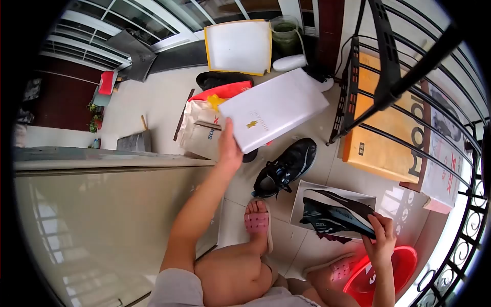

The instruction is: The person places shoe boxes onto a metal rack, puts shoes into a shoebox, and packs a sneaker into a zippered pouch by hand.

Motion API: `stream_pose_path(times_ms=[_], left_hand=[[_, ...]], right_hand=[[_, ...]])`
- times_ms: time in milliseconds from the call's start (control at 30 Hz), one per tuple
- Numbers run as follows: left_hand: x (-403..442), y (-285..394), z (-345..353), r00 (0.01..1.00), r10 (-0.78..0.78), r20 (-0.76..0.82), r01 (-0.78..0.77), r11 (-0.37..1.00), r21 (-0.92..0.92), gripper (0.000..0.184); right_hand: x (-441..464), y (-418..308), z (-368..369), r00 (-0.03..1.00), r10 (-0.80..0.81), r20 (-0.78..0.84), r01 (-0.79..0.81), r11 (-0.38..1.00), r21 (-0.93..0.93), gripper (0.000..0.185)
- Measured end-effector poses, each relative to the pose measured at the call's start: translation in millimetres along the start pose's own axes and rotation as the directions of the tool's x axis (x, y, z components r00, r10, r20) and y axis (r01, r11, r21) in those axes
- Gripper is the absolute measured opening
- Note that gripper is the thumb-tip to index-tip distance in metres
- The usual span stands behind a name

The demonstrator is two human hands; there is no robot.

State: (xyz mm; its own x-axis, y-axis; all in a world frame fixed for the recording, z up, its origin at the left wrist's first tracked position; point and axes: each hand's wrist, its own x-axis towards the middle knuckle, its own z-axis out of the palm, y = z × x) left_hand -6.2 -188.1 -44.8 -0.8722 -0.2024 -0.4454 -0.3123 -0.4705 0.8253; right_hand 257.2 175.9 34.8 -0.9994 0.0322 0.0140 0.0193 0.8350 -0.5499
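Observation:
My left hand grips the near left edge of a white box lid with gold print, held above the floor. In my right hand is the end of a dark shoe with a pale sole edge, which lies in or just over an open white shoebox. A black lace-up shoe rests on the tiles between the lid and the shoebox. Beneath the lid's left side are a paper bag and something red.
A red basin stands at the lower right. Black metal racks and an orange box are on the right. A cabinet fills the lower left. A yellow-edged white box and a green bucket stand at the back.

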Motion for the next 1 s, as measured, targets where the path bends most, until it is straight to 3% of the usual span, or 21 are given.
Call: stream_pose_path(times_ms=[100, 167, 233, 300, 333, 400, 433, 500, 533, 567, 633, 700, 767, 800, 833, 900, 967, 1000], left_hand=[[8, -17, 14, 0.999, -0.048, 0.018, 0.048, 0.998, -0.036, 0.052], [3, -16, 23, 0.991, -0.127, 0.044, 0.113, 0.965, 0.236, 0.046], [-6, -17, 20, 0.990, -0.117, 0.082, 0.090, 0.958, 0.273, 0.040], [-11, -27, 8, 0.961, 0.157, 0.230, -0.244, 0.870, 0.428, 0.037], [-16, -33, 0, 0.961, 0.155, 0.230, -0.243, 0.870, 0.430, 0.037], [-29, -45, -20, 0.947, 0.253, 0.199, -0.322, 0.728, 0.605, 0.043], [-32, -49, -30, 0.947, 0.255, 0.197, -0.322, 0.727, 0.607, 0.043], [-35, -54, -48, 0.959, -0.082, 0.273, -0.181, 0.565, 0.805, 0.044], [-39, -54, -47, 0.958, -0.005, 0.286, -0.265, 0.362, 0.894, 0.041], [-33, -58, -55, 0.960, -0.007, 0.281, -0.260, 0.360, 0.896, 0.041], [-19, -64, -66, 0.899, 0.321, 0.297, -0.372, 0.204, 0.905, 0.045], [-17, -62, -66, 0.924, 0.301, 0.238, -0.325, 0.284, 0.902, 0.050], [-17, -58, -60, 0.871, 0.434, 0.229, -0.365, 0.260, 0.894, 0.053], [-14, -54, -57, 0.901, 0.409, 0.144, -0.317, 0.395, 0.862, 0.056], [-9, -53, -60, 0.904, 0.401, 0.147, -0.315, 0.395, 0.863, 0.056], [1, -52, -73, 0.789, 0.544, 0.286, -0.411, 0.120, 0.904, 0.051], [-14, -37, -61, 0.760, 0.522, 0.387, -0.512, 0.114, 0.852, 0.040], [-22, -35, -59, 0.719, 0.405, 0.564, -0.625, 0.021, 0.781, 0.036]], right_hand=[[4, -13, -18, 0.998, -0.014, -0.067, 0.017, 0.998, 0.056, 0.052], [4, -16, -27, 0.997, -0.040, -0.066, 0.043, 0.998, 0.043, 0.054], [5, -26, -37, 0.991, -0.132, -0.021, 0.131, 0.990, -0.046, 0.057], [7, -31, -42, 0.988, -0.155, -0.011, 0.153, 0.984, -0.086, 0.057], [9, -33, -44, 0.983, -0.184, -0.013, 0.181, 0.976, -0.119, 0.055], [9, -33, -44, 0.979, -0.203, -0.008, 0.200, 0.967, -0.158, 0.049], [10, -33, -43, 0.979, -0.206, -0.008, 0.202, 0.967, -0.155, 0.049], [11, -31, -41, 0.977, -0.211, 0.014, 0.210, 0.962, -0.176, 0.048], [11, -31, -39, 0.977, -0.212, 0.017, 0.212, 0.962, -0.173, 0.048], [11, -31, -38, 0.975, -0.218, 0.029, 0.220, 0.958, -0.184, 0.047], [11, -31, -36, 0.974, -0.223, 0.048, 0.228, 0.954, -0.194, 0.047], [11, -30, -34, 0.971, -0.234, 0.044, 0.238, 0.956, -0.169, 0.046], [10, -30, -33, 0.972, -0.230, 0.053, 0.235, 0.957, -0.168, 0.045], [9, -30, -32, 0.973, -0.225, 0.054, 0.231, 0.959, -0.166, 0.044], [8, -31, -31, 0.975, -0.217, 0.057, 0.223, 0.960, -0.167, 0.044], [9, -30, -31, 0.972, -0.229, 0.049, 0.234, 0.958, -0.166, 0.045], [9, -28, -31, 0.973, -0.228, 0.045, 0.232, 0.957, -0.175, 0.045], [8, -28, -30, 0.972, -0.230, 0.042, 0.234, 0.956, -0.179, 0.045]])
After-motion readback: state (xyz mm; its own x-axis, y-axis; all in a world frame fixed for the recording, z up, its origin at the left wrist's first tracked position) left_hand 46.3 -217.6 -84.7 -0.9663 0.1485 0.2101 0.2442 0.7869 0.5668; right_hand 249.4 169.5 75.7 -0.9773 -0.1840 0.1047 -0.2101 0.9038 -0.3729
